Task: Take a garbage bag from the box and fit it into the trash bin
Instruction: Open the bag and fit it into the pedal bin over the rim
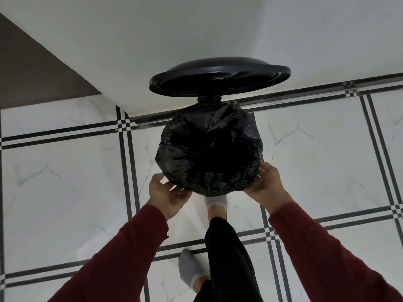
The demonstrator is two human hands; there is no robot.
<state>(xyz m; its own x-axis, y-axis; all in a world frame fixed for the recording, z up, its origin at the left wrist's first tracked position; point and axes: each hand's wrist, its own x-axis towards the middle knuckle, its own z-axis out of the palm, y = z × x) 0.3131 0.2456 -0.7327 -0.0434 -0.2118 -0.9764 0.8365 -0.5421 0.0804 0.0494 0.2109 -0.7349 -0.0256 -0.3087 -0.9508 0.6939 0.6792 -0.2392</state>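
Bag [209, 147] already lines the trash bin at the centre of the frame, its black plastic folded over the rim, the lid [220, 77] standing open behind. Left hand [168, 195] and right hand [267, 182] pinch the overhang at the lower rim; only smoothing seems left. The bin's body and pedal are hidden, and no box shows.

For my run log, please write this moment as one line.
stage: fitting bag | black garbage bag: over bin rim | lid: up | left hand: at bag edge | right hand: grips bag edge | foot: at bin base
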